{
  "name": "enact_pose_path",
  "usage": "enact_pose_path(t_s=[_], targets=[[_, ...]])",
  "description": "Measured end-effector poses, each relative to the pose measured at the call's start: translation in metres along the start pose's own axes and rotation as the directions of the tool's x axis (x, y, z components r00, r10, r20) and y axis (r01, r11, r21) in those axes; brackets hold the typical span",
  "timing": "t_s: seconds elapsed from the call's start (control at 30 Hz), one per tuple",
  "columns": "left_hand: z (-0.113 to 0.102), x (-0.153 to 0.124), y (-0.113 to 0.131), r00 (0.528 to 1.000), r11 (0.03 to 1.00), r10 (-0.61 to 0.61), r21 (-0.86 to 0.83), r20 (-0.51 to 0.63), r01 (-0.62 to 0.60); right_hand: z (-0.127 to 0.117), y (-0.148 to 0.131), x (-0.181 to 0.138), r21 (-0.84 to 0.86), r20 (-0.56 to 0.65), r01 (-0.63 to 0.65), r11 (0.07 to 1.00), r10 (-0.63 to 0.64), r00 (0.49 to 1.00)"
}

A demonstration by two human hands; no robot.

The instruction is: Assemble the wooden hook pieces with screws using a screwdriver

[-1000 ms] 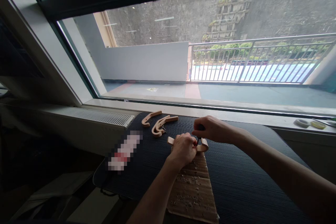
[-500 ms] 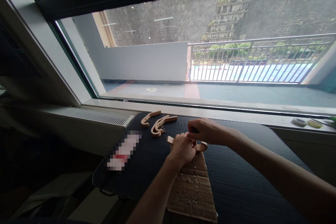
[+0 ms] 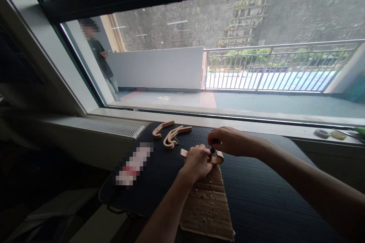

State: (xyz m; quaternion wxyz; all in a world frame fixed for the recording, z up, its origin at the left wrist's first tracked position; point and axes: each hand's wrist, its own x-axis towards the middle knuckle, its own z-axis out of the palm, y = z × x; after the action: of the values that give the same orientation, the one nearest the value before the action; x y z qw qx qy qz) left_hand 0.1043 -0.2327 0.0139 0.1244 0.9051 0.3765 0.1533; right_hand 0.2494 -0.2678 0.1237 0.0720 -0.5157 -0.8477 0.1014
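Note:
A pale wooden hook lies on a strip of corrugated cardboard. My left hand presses down over its middle, fingers closed round it, so only the straight end and the curved end show. Just above, my right hand is closed on the dark handle of a screwdriver-like tool. Its shaft points down at the hook beside my left fingers; the tip is hidden. Further left lie more wooden hooks, two of them overlapping, with small metal pieces next to them.
Small shavings dot the cardboard on the black table. A pixelated pink-and-red item lies at left. Tape rolls rest on the window sill. A radiator borders the table. Outside the window stands a person.
My right hand has shifted slightly right and turned, showing more of the tool. My left hand stays on the hook. A person has come into view outside the window at left.

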Motion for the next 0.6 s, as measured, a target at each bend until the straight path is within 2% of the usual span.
enact_pose_path(t_s=[0.13, 0.6], targets=[[0.0009, -0.0005, -0.0010, 1.000, 1.000, 0.009, -0.029, -0.005, -0.009, -0.0074, 0.0008, -0.0035, -0.059, -0.092, 0.003, 0.998, -0.008, 0.996], [-0.0038, -0.0003, 0.0019, 1.000, 1.000, -0.010, -0.029, 0.015, 0.011, 0.0005, 0.0071, -0.0027, -0.039, -0.082, -0.007, 0.999, 0.004, 0.997]])
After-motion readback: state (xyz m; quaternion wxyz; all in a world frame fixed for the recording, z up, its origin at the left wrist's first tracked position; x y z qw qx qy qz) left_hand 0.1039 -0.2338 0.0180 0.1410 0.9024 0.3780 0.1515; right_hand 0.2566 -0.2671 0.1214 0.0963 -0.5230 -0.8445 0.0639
